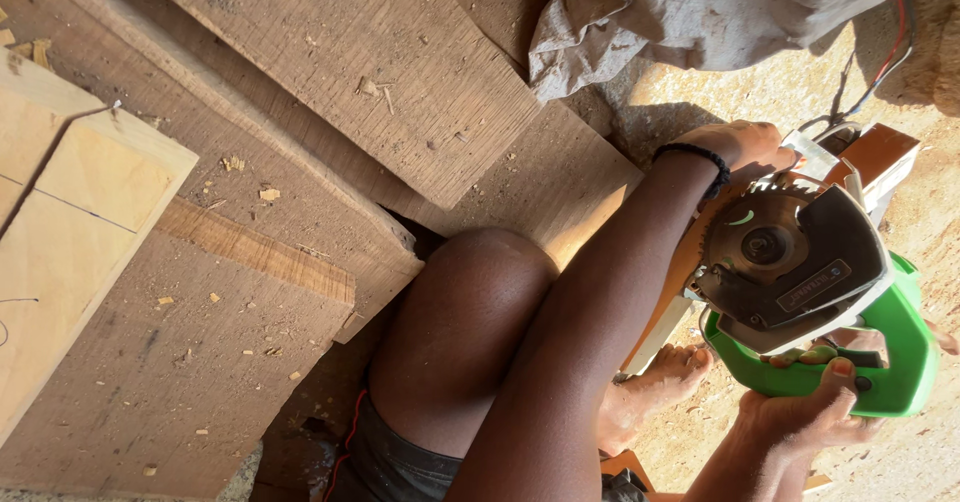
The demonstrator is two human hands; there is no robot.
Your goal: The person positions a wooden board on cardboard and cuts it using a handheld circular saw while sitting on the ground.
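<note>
circular saw (800, 272) right of stacked boards (330, 92).

Woodworking yard: planks (330, 72), sawdust, circular saw (800, 282)

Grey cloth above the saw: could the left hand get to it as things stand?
Probably not right away: the left hand is occupied at the top of the circular saw. Otherwise, nothing lies between it and the grey cloth.

Sandy ground (760, 92) — rough planks (330, 72), grey cloth (700, 12) lying on it.
</note>
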